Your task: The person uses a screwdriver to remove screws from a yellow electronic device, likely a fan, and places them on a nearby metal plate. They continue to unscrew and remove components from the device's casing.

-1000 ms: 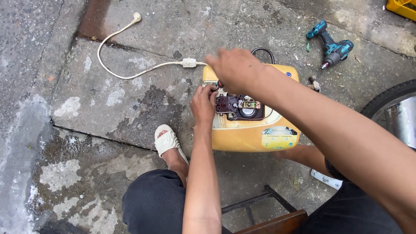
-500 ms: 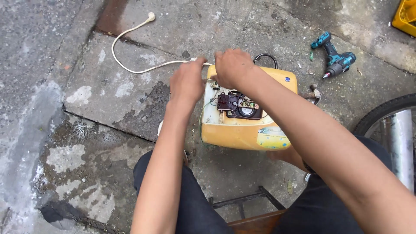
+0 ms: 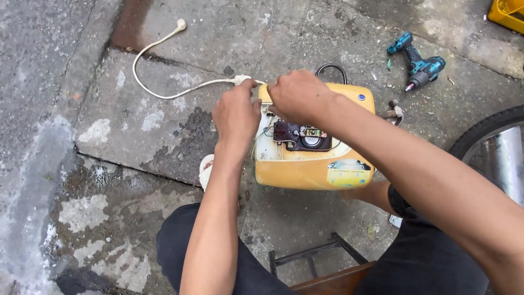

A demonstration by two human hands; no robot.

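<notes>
A yellow box-shaped appliance [image 3: 305,169] lies on the concrete with its cover off, showing a dark electrical part and wires [image 3: 300,136]. My left hand [image 3: 236,114] is at its upper left corner, fingers closed on the white power cord [image 3: 164,94] near its inline block. My right hand [image 3: 297,95] rests on the top edge of the appliance, fingers curled over the rim. The cord runs left across the ground to a white plug [image 3: 180,24].
A teal cordless drill [image 3: 417,65] lies on the ground at the upper right. A tyre and metal part [image 3: 491,142] sit at the right edge. A low stool frame [image 3: 316,262] stands under me. A yellow crate corner [image 3: 507,12] shows top right. My sandalled foot [image 3: 206,169] is beside the appliance.
My left hand has moved up from the dark electrical part to the cord at the appliance's upper left corner. My right hand stays on the top edge.
</notes>
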